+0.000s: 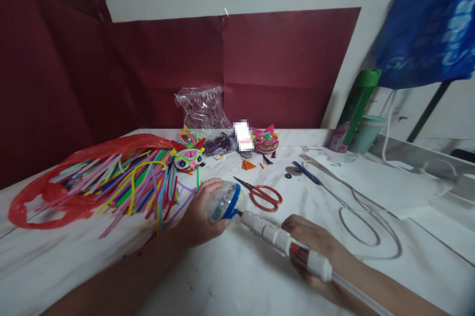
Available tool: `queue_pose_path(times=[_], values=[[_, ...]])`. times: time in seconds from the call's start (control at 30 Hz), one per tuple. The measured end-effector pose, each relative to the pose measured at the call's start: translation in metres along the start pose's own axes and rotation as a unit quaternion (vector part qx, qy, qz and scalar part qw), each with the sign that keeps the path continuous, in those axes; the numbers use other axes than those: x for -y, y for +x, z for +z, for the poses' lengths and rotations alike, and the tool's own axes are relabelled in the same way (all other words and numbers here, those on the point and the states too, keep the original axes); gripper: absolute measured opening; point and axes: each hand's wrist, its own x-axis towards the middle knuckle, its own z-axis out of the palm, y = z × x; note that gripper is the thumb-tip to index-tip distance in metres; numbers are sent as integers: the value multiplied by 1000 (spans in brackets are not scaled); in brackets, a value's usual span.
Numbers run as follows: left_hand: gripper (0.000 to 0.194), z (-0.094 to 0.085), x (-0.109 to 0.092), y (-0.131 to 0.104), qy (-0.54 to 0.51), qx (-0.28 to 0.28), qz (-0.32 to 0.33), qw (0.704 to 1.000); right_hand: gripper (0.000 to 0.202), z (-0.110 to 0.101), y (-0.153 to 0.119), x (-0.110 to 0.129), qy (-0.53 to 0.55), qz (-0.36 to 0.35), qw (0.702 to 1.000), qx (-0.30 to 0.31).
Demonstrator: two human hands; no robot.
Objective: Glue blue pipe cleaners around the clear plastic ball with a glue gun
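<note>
My left hand [200, 217], part-open, cups the clear ball [218, 203] beside the scissors [256, 190], my right hand [319, 237] wraps the glue gun [264, 228], and if that ball rolls, the nozzle [241, 214] could burn my left thumb [221, 226]!

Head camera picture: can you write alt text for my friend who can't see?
A left hand holds a clear ball with a blue strip; the right hand holds a white glue gun, its tip close to the strip. Orange-handled scissors lie beyond on a marbled table, with colourful fuzzy sticks and a red bag to the left.
</note>
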Motion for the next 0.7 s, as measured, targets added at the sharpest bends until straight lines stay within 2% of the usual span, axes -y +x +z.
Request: queue_pose_path(times=[0.1,0.37,0.5,0.7], values=[[64,1,3,-1,-6,-8,-6,1000,21,-2,1,1,-2,-31,999,21],[64,1,6,-1,51,7,43,998,20,-3,4,4,-9,-28,999,13],[62,1,5,-1,61,1,49,997,17,-1,3,1,-17,-33,999,-11],[62,2,6,-1,66,5,53,996,19,-2,2,1,-4,-38,999,9]])
